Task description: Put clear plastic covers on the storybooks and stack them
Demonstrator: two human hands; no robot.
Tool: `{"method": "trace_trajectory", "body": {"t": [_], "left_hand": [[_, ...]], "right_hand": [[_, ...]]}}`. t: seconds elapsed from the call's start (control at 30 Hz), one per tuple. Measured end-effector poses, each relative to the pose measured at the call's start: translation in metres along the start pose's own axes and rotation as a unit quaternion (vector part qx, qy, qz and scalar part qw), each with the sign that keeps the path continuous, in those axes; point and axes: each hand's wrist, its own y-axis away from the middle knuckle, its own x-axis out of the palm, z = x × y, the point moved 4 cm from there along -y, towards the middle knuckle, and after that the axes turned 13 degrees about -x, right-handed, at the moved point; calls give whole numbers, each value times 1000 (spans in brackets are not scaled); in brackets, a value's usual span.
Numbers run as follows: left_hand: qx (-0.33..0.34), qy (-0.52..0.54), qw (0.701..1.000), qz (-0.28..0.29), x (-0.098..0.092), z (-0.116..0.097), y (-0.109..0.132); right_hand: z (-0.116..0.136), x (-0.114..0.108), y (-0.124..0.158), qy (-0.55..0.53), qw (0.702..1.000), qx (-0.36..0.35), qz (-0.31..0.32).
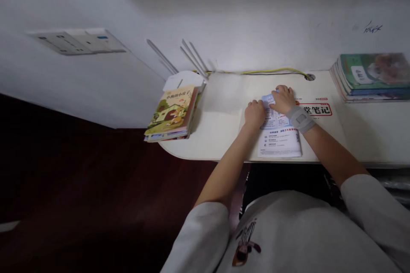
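A blue-and-white printed leaflet (279, 138) lies on top of a white book (323, 126) with large black Chinese characters and a red frame on its cover. At the leaflet's left edge my left hand (255, 114) is closed, its fingers curled at the paper; the fingertips are hidden. My right hand (283, 99) rests over the leaflet's upper right part, thumb stretched to the left and fingers bent but apart, pressing on the paper. A grey band is around my right wrist.
On the left of the white desk (221, 136), picture books (173, 113) lie stacked against a white router (184, 80) with raised antennas. Another book stack (373, 76) is at the right. A yellow cable (272, 70) runs along the wall to a desk hole (310, 77).
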Motion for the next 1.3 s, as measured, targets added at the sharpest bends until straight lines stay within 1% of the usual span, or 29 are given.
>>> {"method": "trace_trajectory", "body": {"t": [0.07, 0.13, 0.2, 0.23, 0.27, 0.3, 0.33, 0.4, 0.43, 0.5, 0.6, 0.67, 0.73, 0.83, 1.0, 1.1, 1.3], "left_hand": [[27, 38, 999, 1, -2, 0, 12], [77, 94, 992, -20, -6, -1, 35], [162, 141, 975, -50, -12, -6, 70], [220, 151, 962, -51, -14, -11, 91], [286, 147, 946, -42, -13, -17, 112], [339, 131, 931, -32, -12, -23, 131], [370, 107, 922, -26, -10, -27, 147], [392, 52, 918, -30, -4, -34, 166], [389, 27, 920, -39, -1, -36, 170], [378, -6, 923, -66, 4, -37, 169], [371, -26, 923, -100, 9, -32, 163], [366, -32, 924, -108, 12, -28, 161], [359, -33, 927, -106, 15, -27, 161], [349, -19, 932, -99, 21, -31, 165], [329, 1, 942, -71, 27, -35, 166], [329, -2, 942, -67, 26, -32, 166], [337, -16, 938, -76, 21, -23, 163]], "right_hand": [[1, 3, -4, -15, 1000, 9, -17], [-2, 6, -10, -47, 998, 25, -44], [-11, 7, -14, -101, 991, 41, -74], [-18, 7, -16, -131, 987, 46, -86], [-25, 7, -16, -159, 981, 50, -96], [-32, 7, -14, -182, 976, 51, -104], [-39, 7, -12, -198, 972, 51, -111], [-50, 8, -3, -217, 968, 45, -119], [-52, 9, 3, -223, 967, 40, -119], [-51, 12, 15, -235, 965, 32, -111], [-42, 20, 29, -243, 965, 27, -95], [-36, 24, 33, -240, 967, 20, -84], [-34, 27, 35, -238, 968, 12, -78], [-37, 28, 35, -241, 967, 14, -78], [-39, 30, 36, -239, 968, 2, -74], [-36, 30, 36, -223, 972, -2, -75], [-32, 30, 35, -202, 977, -1, -68]]}}
